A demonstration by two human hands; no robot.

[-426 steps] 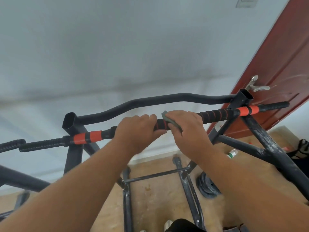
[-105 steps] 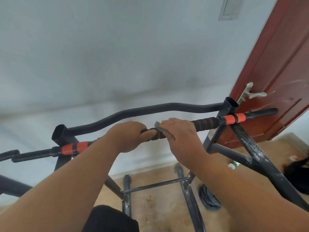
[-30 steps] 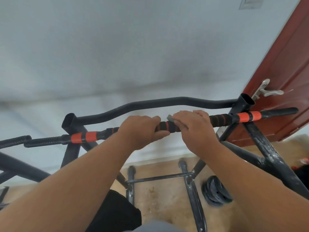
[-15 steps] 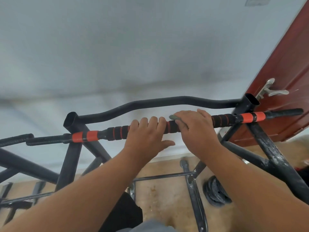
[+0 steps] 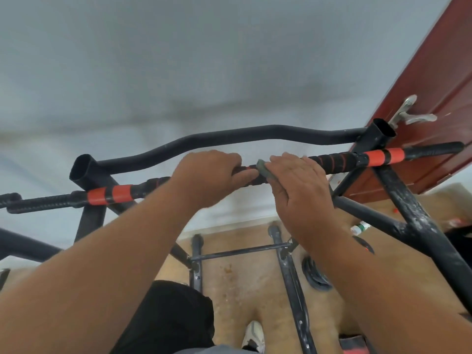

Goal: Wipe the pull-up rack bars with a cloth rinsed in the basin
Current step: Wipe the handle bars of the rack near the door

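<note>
Left hand: the left hand [image 5: 212,176] is wrapped around the padded bar [image 5: 332,163] again, fingers over the top and thumb underneath; half a second ago its fingers lay straighter over the bar with the thumb loose
Right hand: the right hand [image 5: 298,185] presses the cloth [image 5: 263,171] onto the padded bar, fingers curled over it; it sits at much the same spot as half a second ago
Cloth: a grey-green fold showing at the right hand's fingertips, just beside the left thumb; the rest is hidden under the hand
View: tipped lower than before; more floor and a shoe [image 5: 254,335] now show
Rack: the pull-up rack [image 5: 419,226] is black tube; the padded bar carries orange bands [image 5: 383,157] at both ends; a bent upper bar [image 5: 229,137] runs behind it; the right leg is flecked white
Floor: tan boards [image 5: 242,290], stained between the base rails; dark weight plates [image 5: 315,277] lie near the right rail; a small white bottle [image 5: 360,228] lies beyond the right strut
Room: pale wall [image 5: 178,72] behind; a red door [image 5: 439,98] with a metal handle [image 5: 411,116] at right
</note>
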